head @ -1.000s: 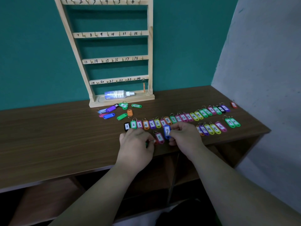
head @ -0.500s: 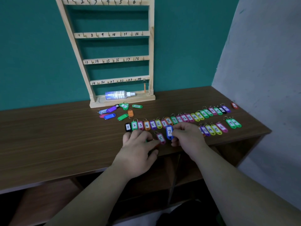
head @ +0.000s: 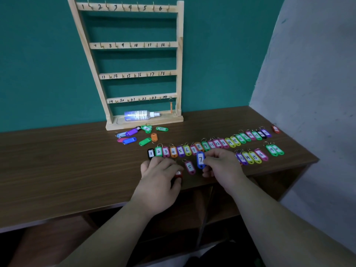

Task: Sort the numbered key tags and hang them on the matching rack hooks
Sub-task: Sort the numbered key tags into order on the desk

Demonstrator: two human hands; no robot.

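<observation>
Pinching the blue tag marked 7 (head: 200, 159), the right hand (head: 223, 166) has it just in front of the numbered row of tags (head: 212, 144) on the table (head: 57, 160). The left hand (head: 158, 176) curls round a red tag (head: 178, 174), beside the pink 5 tag (head: 190, 167). On the rack (head: 179, 54), an orange tag (head: 171, 107) hangs under 24, and the base tray (head: 173, 119) holds a spray bottle (head: 137, 115) lying on its side.

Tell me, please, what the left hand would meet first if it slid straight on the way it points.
Most likely the left hand would reach the green tag numbered 2, though depth is unclear.
</observation>
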